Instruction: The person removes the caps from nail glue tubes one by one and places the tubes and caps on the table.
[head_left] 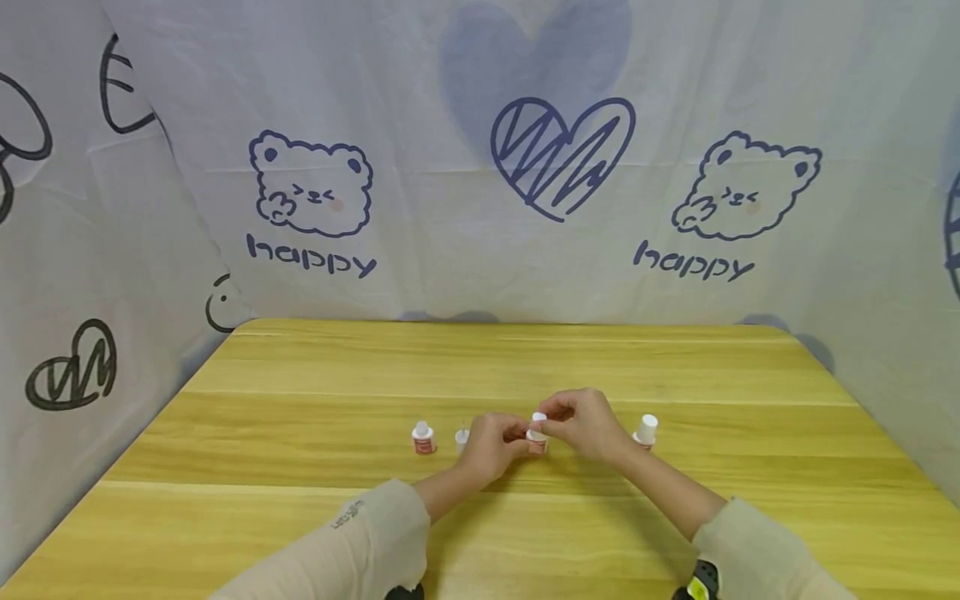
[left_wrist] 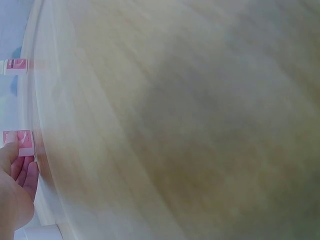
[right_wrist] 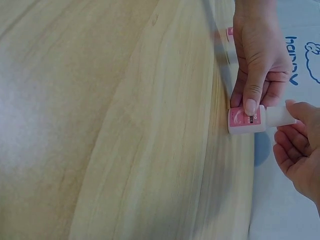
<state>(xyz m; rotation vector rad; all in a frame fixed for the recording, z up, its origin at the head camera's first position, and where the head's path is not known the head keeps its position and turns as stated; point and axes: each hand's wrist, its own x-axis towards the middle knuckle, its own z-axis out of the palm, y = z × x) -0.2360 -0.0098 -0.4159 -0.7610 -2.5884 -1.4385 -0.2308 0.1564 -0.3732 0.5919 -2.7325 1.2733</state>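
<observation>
A small white bottle with a pink label [head_left: 537, 447] stands upright on the table between both hands. My left hand [head_left: 491, 448] grips its body from the left; in the right wrist view the thumb presses on the label [right_wrist: 237, 121]. From the other side my right hand [head_left: 588, 423] pinches the white cap [right_wrist: 281, 116] at the top of this bottle. The cap still lines up with the neck; whether it is loose I cannot tell. Left of my left hand is a small white piece [head_left: 462, 438] with a thin stem pointing up, partly covered by the hand.
A similar pink-labelled bottle [head_left: 423, 439] with a narrower white top stands farther left. Another bottle with a tall white cap [head_left: 647, 428] stands right, partly behind my right forearm. All are on a wooden table [head_left: 315, 517] before a printed cloth [head_left: 427, 208].
</observation>
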